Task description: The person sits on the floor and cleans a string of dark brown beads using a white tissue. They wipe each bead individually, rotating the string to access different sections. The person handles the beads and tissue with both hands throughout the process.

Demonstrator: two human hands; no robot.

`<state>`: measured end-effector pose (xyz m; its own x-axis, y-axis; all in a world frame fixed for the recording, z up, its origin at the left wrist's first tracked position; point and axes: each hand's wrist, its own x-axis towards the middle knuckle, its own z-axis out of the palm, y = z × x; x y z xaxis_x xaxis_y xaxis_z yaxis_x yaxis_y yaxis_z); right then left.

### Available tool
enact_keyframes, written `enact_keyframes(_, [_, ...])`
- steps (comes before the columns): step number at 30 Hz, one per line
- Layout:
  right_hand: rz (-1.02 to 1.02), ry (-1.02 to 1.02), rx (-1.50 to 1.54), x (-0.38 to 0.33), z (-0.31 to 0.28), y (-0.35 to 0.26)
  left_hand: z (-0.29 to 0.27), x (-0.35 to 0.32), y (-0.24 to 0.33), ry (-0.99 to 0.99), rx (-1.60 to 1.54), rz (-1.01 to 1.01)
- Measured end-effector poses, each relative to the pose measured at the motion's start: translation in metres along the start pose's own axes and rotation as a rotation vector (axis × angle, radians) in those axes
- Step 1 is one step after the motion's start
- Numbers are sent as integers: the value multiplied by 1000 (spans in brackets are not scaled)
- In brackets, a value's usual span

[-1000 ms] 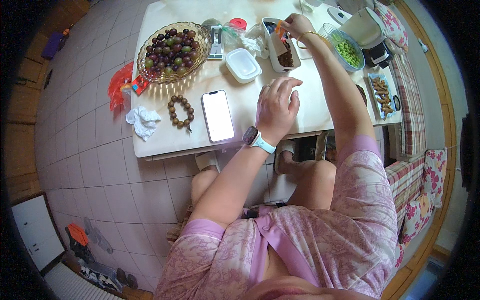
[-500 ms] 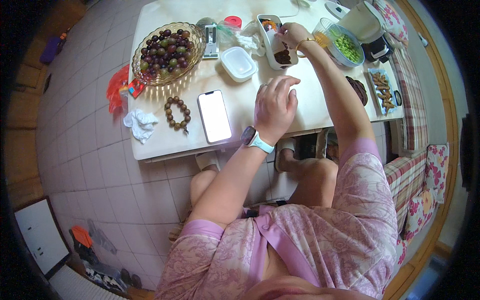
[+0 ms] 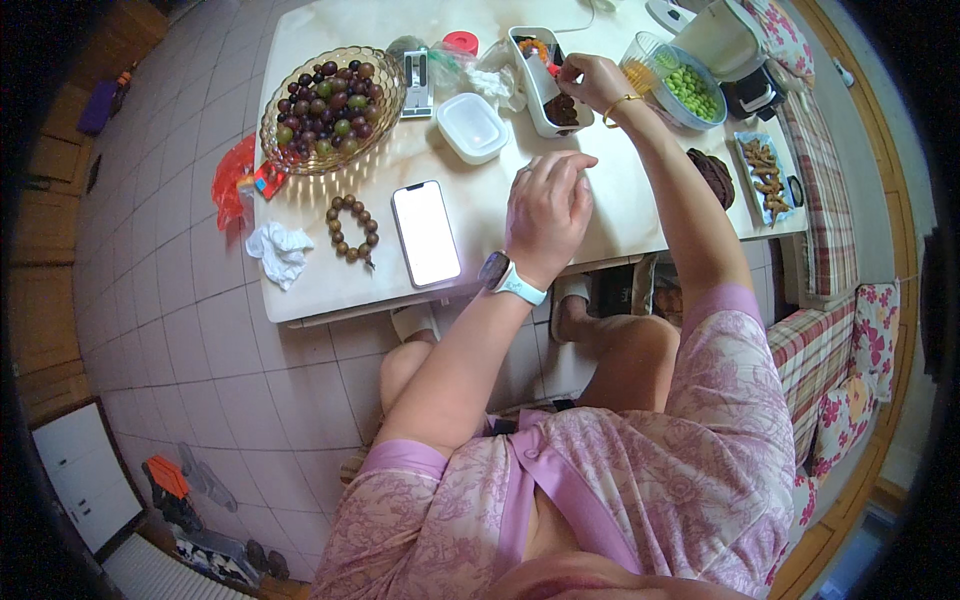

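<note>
My right hand (image 3: 597,84) reaches over the right side of a long white plastic box (image 3: 567,131), its fingers pinched on a small red piece (image 3: 555,70) too small to name. Inside the box lie an orange bead bracelet (image 3: 538,48) at the far end and dark brown beads (image 3: 562,110) at the near end. Closer to me, my left hand (image 3: 550,208) hangs over the table's front part, its fingers loosely bent, thumb apart, holding nothing. A smaller white lidded container (image 3: 472,128) stands left of the box.
A glass bowl of grapes (image 3: 390,130), a phone (image 3: 427,235), a brown bead bracelet (image 3: 352,230) and a crumpled tissue (image 3: 279,253) occupy the left of the table (image 3: 330,300). Rightward are a bowl of green fruit (image 3: 690,92), a dark brown coil (image 3: 710,178) and a snack tray (image 3: 766,180).
My right hand has shifted slightly right and down, away from the box's middle, and the red piece now shows at its fingertips. My left hand has hardly moved.
</note>
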<state>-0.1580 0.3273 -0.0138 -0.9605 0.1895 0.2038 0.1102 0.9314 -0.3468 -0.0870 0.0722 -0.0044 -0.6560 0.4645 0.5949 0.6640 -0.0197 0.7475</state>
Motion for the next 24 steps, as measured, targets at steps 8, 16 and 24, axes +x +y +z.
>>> enact_keyframes(8, [-52,-286,-514,-6,4,-31,0,0,1,-7,11,2])
enact_keyframes(16, [-61,-128,-377,-9,5,-31,0,-1,0,-14,12,-10])
enact_keyframes(24, [57,65,-413,2,8,-14,1,0,2,-11,-6,-7])
